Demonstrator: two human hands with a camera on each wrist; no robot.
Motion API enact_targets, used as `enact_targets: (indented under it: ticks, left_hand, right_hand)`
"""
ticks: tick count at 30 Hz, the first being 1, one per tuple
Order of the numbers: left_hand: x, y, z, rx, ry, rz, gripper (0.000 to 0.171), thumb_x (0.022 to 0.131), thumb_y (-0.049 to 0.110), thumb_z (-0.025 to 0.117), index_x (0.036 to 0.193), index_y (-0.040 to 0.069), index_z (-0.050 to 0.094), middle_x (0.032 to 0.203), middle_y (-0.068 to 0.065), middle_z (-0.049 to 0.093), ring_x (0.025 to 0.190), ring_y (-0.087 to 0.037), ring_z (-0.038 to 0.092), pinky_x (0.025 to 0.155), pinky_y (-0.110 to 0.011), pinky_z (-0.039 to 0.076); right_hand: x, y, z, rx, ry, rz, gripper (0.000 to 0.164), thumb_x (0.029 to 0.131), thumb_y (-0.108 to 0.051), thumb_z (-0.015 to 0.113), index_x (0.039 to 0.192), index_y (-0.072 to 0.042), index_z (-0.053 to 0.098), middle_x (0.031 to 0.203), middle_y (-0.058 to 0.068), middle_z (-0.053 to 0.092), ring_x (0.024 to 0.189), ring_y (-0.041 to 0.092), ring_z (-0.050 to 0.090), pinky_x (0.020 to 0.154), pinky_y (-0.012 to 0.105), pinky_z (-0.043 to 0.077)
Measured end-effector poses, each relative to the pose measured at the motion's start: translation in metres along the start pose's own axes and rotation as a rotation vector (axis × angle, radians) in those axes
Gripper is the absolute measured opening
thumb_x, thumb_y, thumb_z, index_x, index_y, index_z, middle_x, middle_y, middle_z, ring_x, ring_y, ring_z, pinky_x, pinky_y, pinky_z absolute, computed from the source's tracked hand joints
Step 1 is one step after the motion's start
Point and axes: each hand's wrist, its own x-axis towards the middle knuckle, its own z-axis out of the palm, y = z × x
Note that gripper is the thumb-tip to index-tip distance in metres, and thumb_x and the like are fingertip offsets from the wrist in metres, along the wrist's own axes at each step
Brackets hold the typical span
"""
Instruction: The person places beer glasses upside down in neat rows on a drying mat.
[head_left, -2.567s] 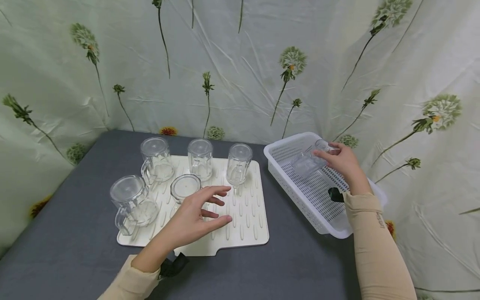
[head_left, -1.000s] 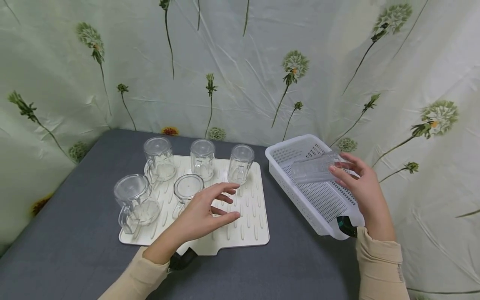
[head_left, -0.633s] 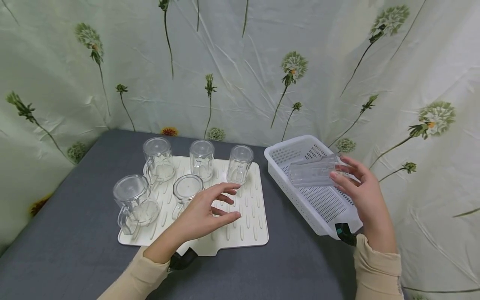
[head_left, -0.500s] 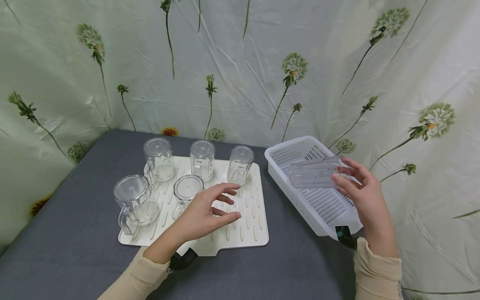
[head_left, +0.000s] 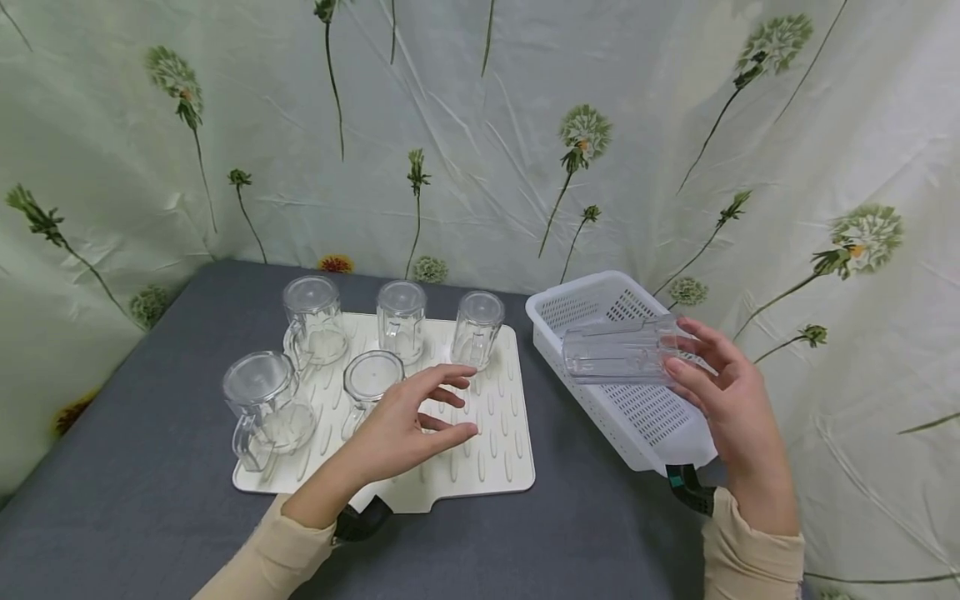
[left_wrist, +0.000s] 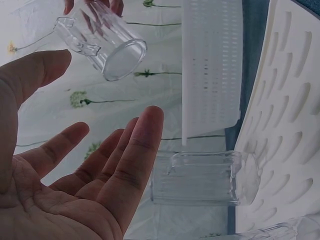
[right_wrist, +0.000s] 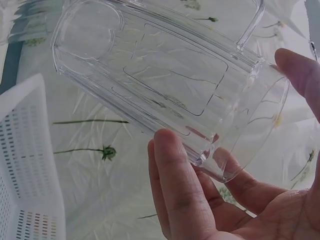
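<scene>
My right hand (head_left: 738, 408) holds a clear mug (head_left: 618, 350) near its rim, fingers and thumb on opposite sides. The mug lies nearly level above the white basket (head_left: 577, 379), its base pointing left; in the right wrist view its handle (right_wrist: 252, 22) shows at the top. My left hand (head_left: 401, 425) hovers over the near part of the white draining mat (head_left: 487, 458), fingers spread and slightly bent, holding nothing. Several clear mugs stand upside down on the mat, among them a mug (head_left: 372, 379) partly hidden by my left hand.
At the mat's back right stands a mug (head_left: 477, 329); at its left front is a larger mug (head_left: 262, 408). The perforated basket stands right of the mat on the dark grey tablecloth (head_left: 555, 542). A flowered curtain (head_left: 480, 125) rises behind.
My right hand has raised the mug from inside the basket and turned it from slanting to nearly level, then shifted it slightly left. My left hand has barely moved.
</scene>
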Motion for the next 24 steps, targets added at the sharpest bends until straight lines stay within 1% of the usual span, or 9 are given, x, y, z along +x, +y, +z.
enact_targets:
  ticks: [6,9,16,24]
  left_hand:
    - [0.000,0.001,-0.001,-0.004,0.003,0.008,0.065,0.093,0.022,0.086,0.151,0.028,0.058,0.139,-0.004,0.068,0.114,-0.019,0.074,0.085,-0.026,0.065]
    - [-0.001,0.001,-0.001,-0.009,0.004,0.004,0.065,0.093,0.022,0.086,0.151,0.029,0.058,0.139,-0.004,0.068,0.114,-0.019,0.074,0.085,-0.026,0.065]
    - [-0.001,0.001,-0.001,-0.017,0.005,-0.001,0.065,0.093,0.022,0.086,0.151,0.031,0.058,0.139,-0.003,0.068,0.114,-0.019,0.074,0.084,-0.027,0.065]
    - [-0.001,0.002,-0.002,-0.023,0.006,-0.003,0.065,0.094,0.022,0.086,0.151,0.032,0.057,0.139,-0.003,0.068,0.114,-0.018,0.074,0.084,-0.028,0.065]
  right_hand:
    - [-0.005,-0.001,0.005,0.034,-0.024,-0.035,0.050,0.106,-0.002,0.062,0.152,-0.018,0.054,0.135,-0.006,0.067,0.113,0.007,0.072,0.088,0.018,0.060]
    - [-0.007,-0.001,0.009,0.035,-0.039,-0.036,0.050,0.106,-0.002,0.062,0.152,-0.018,0.053,0.135,-0.006,0.066,0.114,0.007,0.072,0.089,0.018,0.060]
    - [-0.009,0.000,0.020,0.058,-0.047,-0.073,0.052,0.104,0.003,0.062,0.152,-0.017,0.055,0.133,-0.004,0.068,0.113,0.006,0.073,0.089,0.019,0.061]
    - [-0.012,-0.003,0.028,0.044,-0.058,-0.086,0.053,0.105,0.000,0.063,0.154,-0.016,0.053,0.137,-0.001,0.065,0.117,0.007,0.072,0.091,0.019,0.061]
